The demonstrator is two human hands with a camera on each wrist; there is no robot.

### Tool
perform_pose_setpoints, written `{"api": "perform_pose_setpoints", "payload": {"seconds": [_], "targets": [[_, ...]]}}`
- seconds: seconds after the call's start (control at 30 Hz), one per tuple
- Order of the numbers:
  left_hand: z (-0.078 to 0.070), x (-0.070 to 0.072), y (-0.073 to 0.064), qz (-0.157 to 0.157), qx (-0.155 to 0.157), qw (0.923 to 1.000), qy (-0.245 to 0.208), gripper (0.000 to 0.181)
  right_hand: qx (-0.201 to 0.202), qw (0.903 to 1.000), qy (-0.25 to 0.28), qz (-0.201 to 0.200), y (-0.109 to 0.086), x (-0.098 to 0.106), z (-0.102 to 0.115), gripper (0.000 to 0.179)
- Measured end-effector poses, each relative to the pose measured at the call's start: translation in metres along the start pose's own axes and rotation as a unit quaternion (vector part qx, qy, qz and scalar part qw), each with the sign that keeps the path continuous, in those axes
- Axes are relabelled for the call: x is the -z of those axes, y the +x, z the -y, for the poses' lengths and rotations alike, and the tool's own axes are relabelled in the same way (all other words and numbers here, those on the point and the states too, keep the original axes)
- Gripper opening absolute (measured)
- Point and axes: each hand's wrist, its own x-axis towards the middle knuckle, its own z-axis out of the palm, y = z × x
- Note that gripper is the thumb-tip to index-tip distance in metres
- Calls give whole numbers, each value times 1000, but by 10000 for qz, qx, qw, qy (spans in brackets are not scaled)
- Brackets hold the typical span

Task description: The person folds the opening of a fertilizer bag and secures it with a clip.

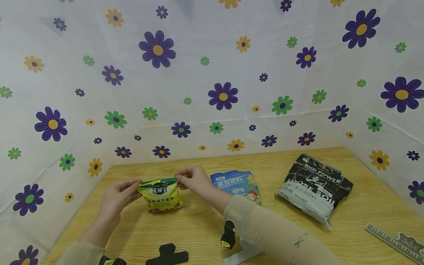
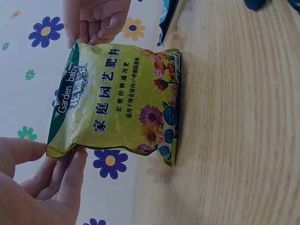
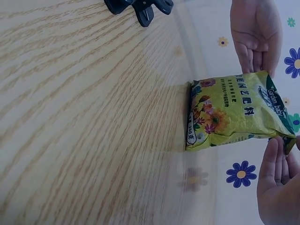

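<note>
A yellow-green fertilizer bag (image 1: 162,198) with a dark green top band stands upright on the wooden table, its printed front toward the head camera. My left hand (image 1: 117,197) pinches its top left corner between thumb and fingers. At the opposite top corner, my right hand (image 1: 195,182) pinches the edge. In the left wrist view flowers are printed along the lower part of the bag (image 2: 117,98), and its bottom edge is at the tabletop. The right wrist view shows the bag (image 3: 234,110) held by both upper corners.
Behind my right forearm lies a blue fertilizer bag (image 1: 235,184). Farther right is a black and white loose soil bag (image 1: 314,187). Near the front are a black clip (image 1: 167,254) and a white clip (image 1: 243,254), with a grey ruler (image 1: 395,241) at the right. A flowered curtain (image 1: 212,73) surrounds the table.
</note>
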Motion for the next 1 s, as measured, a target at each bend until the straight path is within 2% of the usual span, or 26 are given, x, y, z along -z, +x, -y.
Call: {"api": "perform_pose_setpoints", "payload": {"seconds": [0.33, 0.57, 0.83, 1.0], "targets": [[6, 1, 1, 99, 56, 9999, -51, 49, -32, 9999, -117, 82, 1, 1, -8, 24], [10, 1, 1, 96, -47, 9999, -119, 47, -119, 9997, -207, 84, 0, 1, -11, 25], [13, 0, -2, -27, 35, 9987, 515, 53, -100, 9996, -256, 94, -1, 1, -14, 23], [12, -2, -5, -81, 88, 9971, 747, 52, -22, 9996, -268, 95, -2, 1, -16, 20]]}}
